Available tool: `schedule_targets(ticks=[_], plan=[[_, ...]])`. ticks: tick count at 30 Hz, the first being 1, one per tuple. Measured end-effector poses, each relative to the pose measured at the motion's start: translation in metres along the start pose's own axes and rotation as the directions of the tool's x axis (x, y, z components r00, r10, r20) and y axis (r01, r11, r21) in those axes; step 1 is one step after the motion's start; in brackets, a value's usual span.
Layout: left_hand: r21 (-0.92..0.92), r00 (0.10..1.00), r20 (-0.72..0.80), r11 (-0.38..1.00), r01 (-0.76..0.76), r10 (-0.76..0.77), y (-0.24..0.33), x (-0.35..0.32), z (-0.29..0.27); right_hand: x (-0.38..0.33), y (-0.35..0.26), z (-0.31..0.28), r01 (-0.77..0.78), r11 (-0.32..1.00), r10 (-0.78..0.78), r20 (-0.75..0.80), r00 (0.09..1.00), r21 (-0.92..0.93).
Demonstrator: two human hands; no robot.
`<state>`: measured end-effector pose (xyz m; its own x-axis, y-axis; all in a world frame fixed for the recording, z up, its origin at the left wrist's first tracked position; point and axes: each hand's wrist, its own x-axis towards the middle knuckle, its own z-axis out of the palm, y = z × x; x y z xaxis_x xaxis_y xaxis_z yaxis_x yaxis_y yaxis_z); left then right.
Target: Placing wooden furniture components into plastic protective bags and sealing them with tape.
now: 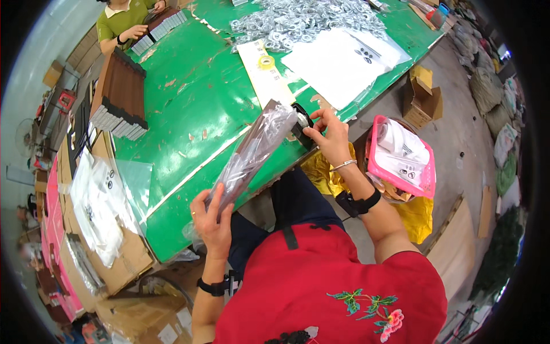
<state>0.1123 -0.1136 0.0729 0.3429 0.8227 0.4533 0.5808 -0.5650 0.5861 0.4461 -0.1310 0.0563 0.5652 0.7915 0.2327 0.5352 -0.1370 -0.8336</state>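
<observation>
A long brown piece in a clear plastic bag [250,150] lies slantwise over the near edge of the green table. My left hand [212,225] is closed around its lower end, fingers on top of the plastic. By the bag's far end, my right hand [333,136] has its fingers curled with thumb and forefinger close together. Whether anything thin is between them is too small to tell. Right beside those fingers, a black holder [301,121], looking like a tape dispenser, stands at the table edge, partly hidden by the bag and hand.
The green table [189,149] carries a heap of metal fittings [309,23], white plastic bags [344,66], a yellow tape roll [266,62] and stacked brown slats [120,94]. A pink basket [373,155] stands at my right. Another person [123,26] works at the far left.
</observation>
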Motion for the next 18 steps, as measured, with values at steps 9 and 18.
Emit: schedule_targets(ticks=[9,18], plan=[[0.051,0.997,0.040,0.996,-0.066,0.064,0.015,0.018,0.022,-0.043,0.001,-0.039,-0.163,0.926,0.132,0.112,0.985,0.342],[0.051,0.996,0.070,0.997,-0.052,0.048,0.019,0.020,0.022,-0.057,0.036,-0.007,-0.328,0.667,0.311,0.151,0.938,0.669]])
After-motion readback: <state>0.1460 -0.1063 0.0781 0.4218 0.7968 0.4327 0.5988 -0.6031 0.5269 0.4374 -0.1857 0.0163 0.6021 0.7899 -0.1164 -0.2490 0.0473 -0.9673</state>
